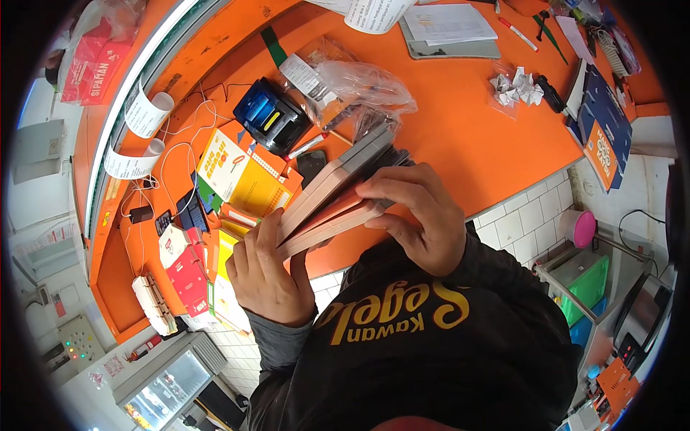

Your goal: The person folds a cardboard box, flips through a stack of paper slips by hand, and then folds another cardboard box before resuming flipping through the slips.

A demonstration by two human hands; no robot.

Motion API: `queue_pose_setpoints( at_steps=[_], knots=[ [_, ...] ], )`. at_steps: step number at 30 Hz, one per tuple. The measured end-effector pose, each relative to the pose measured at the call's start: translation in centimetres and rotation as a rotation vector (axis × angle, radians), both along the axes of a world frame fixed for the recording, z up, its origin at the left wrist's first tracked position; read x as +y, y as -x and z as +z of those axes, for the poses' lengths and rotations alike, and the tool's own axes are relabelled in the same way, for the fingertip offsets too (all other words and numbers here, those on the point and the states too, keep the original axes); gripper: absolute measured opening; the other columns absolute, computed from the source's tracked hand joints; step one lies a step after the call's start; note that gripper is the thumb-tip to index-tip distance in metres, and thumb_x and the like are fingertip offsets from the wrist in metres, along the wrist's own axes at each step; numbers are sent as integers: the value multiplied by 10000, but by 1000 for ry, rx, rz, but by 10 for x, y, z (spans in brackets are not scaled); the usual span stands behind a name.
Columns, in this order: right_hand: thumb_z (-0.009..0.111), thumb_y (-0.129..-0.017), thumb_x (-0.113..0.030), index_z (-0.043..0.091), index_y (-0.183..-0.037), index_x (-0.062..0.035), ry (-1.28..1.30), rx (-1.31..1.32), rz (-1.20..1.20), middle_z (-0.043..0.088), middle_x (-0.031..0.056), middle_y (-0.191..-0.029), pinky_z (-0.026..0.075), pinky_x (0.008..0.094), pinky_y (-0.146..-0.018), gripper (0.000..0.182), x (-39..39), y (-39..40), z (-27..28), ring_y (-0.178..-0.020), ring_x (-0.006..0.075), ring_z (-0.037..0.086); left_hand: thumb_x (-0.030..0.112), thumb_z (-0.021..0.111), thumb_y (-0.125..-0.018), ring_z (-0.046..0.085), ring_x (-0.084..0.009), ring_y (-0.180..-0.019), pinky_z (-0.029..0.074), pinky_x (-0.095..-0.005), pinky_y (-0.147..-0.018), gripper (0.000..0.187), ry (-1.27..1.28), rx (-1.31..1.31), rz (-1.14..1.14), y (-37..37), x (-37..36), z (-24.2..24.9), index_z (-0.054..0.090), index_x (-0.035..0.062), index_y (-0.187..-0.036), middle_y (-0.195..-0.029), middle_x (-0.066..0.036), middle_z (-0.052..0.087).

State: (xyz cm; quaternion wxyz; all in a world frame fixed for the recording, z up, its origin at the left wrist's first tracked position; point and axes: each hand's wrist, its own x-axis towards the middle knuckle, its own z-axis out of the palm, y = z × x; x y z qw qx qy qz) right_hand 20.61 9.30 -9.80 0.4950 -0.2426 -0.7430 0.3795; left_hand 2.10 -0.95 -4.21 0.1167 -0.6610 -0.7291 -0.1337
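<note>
A thick stack of flat folded cardboard pieces (327,190) is held up in front of the dark shirt, its edges facing the camera. My left hand (269,269) grips the near left end of the stack, fingers wrapped round it. With thumb and fingers, my right hand (424,215) pinches some of the pieces at the right side. The stack is fanned apart there, and a reddish surface shows in the gap. Behind the stack lie a clear plastic bag (366,86) and a blue and black printer (269,115).
On the orange table (460,108) are a yellow box (251,179), red boxes (188,276), papers (449,25), crumpled paper (517,90) and a marker (519,34). A blue box (604,133) stands at the right edge. Paper rolls (147,115) hang at the left.
</note>
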Motion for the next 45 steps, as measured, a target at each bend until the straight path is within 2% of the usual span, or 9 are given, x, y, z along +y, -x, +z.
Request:
queue_pose_setpoints(
  at_steps=[3, 7, 12, 15, 25, 31, 33, 36, 45],
  knots=[
    [705, -872, -142, 613, -1316, -17, 6, -95, -14, 607, 118, -1104, 508, 317, -777, 470, 1, -1, 12, -941, 218, 597, 126, 749, -732, 596, -295, -911, 409, -407, -799, 618, -3, -1, -2, 0, 0, 1, 540, 48, -1308, -1094, -98, 631],
    [697, -880, -156, 604, -1334, -26, -40, -124, 14, 605, 106, -1080, 503, 316, -773, 482, 2, -3, 8, -959, 216, 592, 153, 759, -743, 597, -295, -907, 410, -408, -794, 615, 2, -4, -2, 0, 0, 1, 539, 48, -1308, -1090, -98, 633],
    [709, -868, -127, 648, -1238, -23, 79, 2, 17, 601, 102, -1066, 516, 309, -795, 389, -3, 0, 2, -981, 219, 609, 163, 758, -752, 598, -293, -904, 410, -406, -793, 605, -1, -6, 5, 0, 0, 0, 540, 47, -1305, -1092, -97, 633],
    [713, -861, -108, 656, -1196, -19, 22, -30, 3, 599, 104, -1067, 520, 308, -805, 351, 1, 0, 7, -992, 224, 615, 163, 754, -756, 598, -293, -903, 411, -405, -792, 598, -8, -4, 1, 0, 0, -1, 541, 46, -1302, -1091, -99, 634],
    [720, -850, -118, 672, -1202, -48, 9, -111, -9, 615, 114, -1114, 514, 300, -809, 363, 0, 0, 9, -975, 227, 616, 147, 751, -744, 597, -294, -898, 412, -407, -788, 604, -12, -1, -2, 1, 1, -1, 543, 50, -1302, -1088, -102, 635],
    [717, -857, -126, 651, -1218, -22, 85, 52, 9, 619, 120, -1131, 519, 323, -816, 382, -1, 3, 1, -956, 234, 625, 103, 744, -714, 597, -296, -903, 412, -408, -790, 631, 5, -6, 1, 1, 0, 0, 540, 53, -1309, -1089, -101, 631],
    [704, -871, -145, 624, -1264, -11, -47, -64, -16, 620, 124, -1146, 518, 332, -821, 423, 4, 0, 5, -973, 237, 620, 95, 741, -709, 596, -296, -904, 412, -408, -790, 636, 2, -5, -3, 1, 0, 0, 539, 54, -1310, -1088, -102, 631],
    [694, -879, -161, 630, -1292, -31, 34, -106, -35, 624, 111, -1116, 510, 325, -812, 437, 0, 1, 12, -965, 228, 604, 89, 740, -707, 597, -296, -905, 412, -409, -789, 636, 1, -1, -6, 1, 0, 0, 540, 55, -1309, -1088, -100, 631],
    [692, -881, -157, 655, -1287, -60, -17, -94, -11, 610, 91, -1069, 502, 315, -787, 418, 1, 0, 7, -940, 211, 587, 126, 743, -734, 603, -295, -908, 413, -406, -787, 602, -14, 11, -14, 1, 1, 1, 550, 57, -1301, -1094, -87, 636]
  ],
)
